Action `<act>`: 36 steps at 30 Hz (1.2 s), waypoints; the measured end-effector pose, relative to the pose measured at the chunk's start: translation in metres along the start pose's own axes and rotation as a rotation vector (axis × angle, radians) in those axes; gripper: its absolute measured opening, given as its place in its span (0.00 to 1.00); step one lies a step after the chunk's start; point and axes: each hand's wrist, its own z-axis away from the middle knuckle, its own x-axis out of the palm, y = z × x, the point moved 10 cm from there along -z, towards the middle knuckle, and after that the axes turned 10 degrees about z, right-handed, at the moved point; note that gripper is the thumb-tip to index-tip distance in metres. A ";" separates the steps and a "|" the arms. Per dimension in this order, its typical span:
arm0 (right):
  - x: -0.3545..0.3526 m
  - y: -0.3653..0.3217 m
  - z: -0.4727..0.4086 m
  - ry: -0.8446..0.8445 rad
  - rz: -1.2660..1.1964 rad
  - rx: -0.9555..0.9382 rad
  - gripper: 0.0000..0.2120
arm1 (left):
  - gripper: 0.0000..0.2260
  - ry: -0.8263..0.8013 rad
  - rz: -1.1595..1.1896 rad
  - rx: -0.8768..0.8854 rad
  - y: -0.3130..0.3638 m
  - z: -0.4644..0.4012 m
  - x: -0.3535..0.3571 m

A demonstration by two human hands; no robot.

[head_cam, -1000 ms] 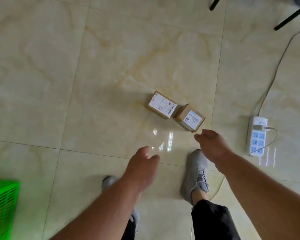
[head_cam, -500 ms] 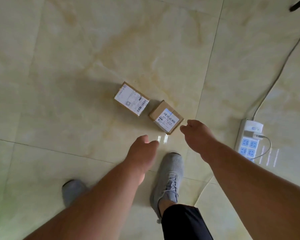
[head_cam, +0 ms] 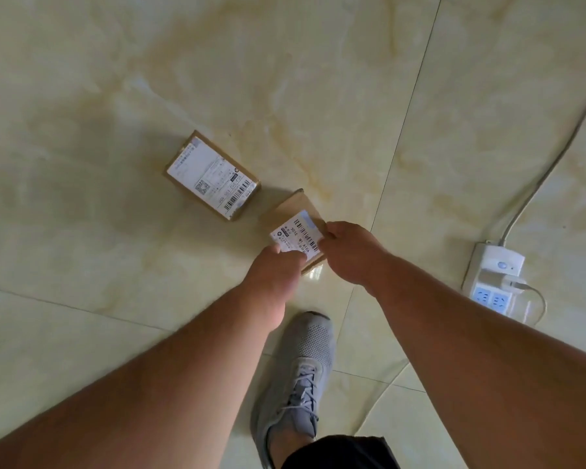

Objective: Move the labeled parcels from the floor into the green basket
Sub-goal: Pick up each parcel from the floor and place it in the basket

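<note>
Two small brown cardboard parcels with white labels lie on the tiled floor. The left parcel [head_cam: 212, 174] lies flat and untouched. The right parcel [head_cam: 295, 225] sits just in front of me, and both hands are on it. My left hand [head_cam: 274, 272] holds its near left corner, fingers over the label's edge. My right hand [head_cam: 349, 252] grips its right side with curled fingers. The green basket is out of view.
A white power strip [head_cam: 494, 279] with a plugged-in charger and a grey cable [head_cam: 555, 157] lies on the floor at the right. My grey shoe [head_cam: 298, 377] stands just below the hands. Cream marble tiles surround the parcels.
Both hands have reached forward from the air onto the right parcel and taken hold of it. My view has come closer to the floor, and the basket seen earlier at the left is gone.
</note>
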 end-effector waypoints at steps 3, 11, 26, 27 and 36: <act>0.001 0.005 0.031 0.040 -0.083 0.037 0.13 | 0.16 -0.060 -0.027 0.057 0.000 0.024 -0.002; -0.005 -0.046 0.128 0.126 -0.231 0.042 0.06 | 0.17 -0.035 0.052 0.153 0.009 0.112 -0.066; 0.139 -0.264 0.215 -0.004 0.062 -0.252 0.16 | 0.21 0.178 0.292 0.267 -0.046 0.183 -0.314; 0.158 -0.282 0.223 -0.019 0.075 -0.275 0.16 | 0.21 0.197 0.323 0.268 -0.056 0.190 -0.337; 0.307 -0.409 0.306 -0.106 0.205 -0.431 0.16 | 0.18 0.380 0.568 0.339 -0.151 0.248 -0.512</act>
